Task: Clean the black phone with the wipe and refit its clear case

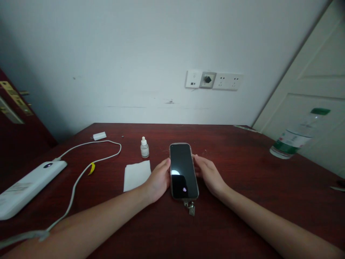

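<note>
A smartphone (184,169) in a clear case stands between my two hands, its dark screen facing me with a bright reflection on it. My left hand (159,180) grips its left edge, thumb along the side. On the opposite edge, my right hand (208,174) holds it with the fingertips; some fingers are hidden behind the phone. A small metal charm (191,208) hangs from the phone's lower end. Just left of my left hand lies a folded white tissue (137,175). Behind the tissue, a small dropper bottle (145,148) with a white top stands upright.
On the left lie a white power bank (29,187), a white cable (77,183) with a yellow tie (92,168), and a charger plug (99,136). A water bottle (298,136) stands at right on the dark red table (242,162). Wall sockets (228,81) are behind.
</note>
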Available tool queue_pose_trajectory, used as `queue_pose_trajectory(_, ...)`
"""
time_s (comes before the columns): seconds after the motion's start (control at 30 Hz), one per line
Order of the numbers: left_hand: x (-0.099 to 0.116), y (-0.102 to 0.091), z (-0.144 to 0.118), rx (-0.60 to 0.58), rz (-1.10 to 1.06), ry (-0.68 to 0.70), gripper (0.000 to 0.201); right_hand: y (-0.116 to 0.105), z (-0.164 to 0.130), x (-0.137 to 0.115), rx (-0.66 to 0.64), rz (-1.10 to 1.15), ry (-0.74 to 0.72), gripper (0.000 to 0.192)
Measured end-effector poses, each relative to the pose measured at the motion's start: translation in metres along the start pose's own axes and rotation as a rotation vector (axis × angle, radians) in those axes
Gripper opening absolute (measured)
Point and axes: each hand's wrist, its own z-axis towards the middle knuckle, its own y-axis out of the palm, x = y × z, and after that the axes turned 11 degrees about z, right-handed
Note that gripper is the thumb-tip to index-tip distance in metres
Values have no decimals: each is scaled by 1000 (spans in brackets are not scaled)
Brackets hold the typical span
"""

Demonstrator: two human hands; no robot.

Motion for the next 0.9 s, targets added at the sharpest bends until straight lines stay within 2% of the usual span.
queue_pose_trajectory(0.2,-1,-1,0,18,-7,-6,21,-7,-9,2,-108,-382,-117,50)
queue_pose_trajectory(0.37,-5,-2,-1,-4,113,155,24,-14,-8,4,-139,-506,-99,47)
queue_pose_trajectory(0.53,-7,-7,-3,164,337,293,37,-12,-7,4,-175,-552,-127,40)
queue_pose_trajectory(0.73,-4,-11,-3,329,613,317,26,-14,-6,3,-186,-615,-116,35)
queue_pose_trajectory(0.9,-6,-16,-2,330,676,361,26,-18,-4,5,-207,-721,-144,34)
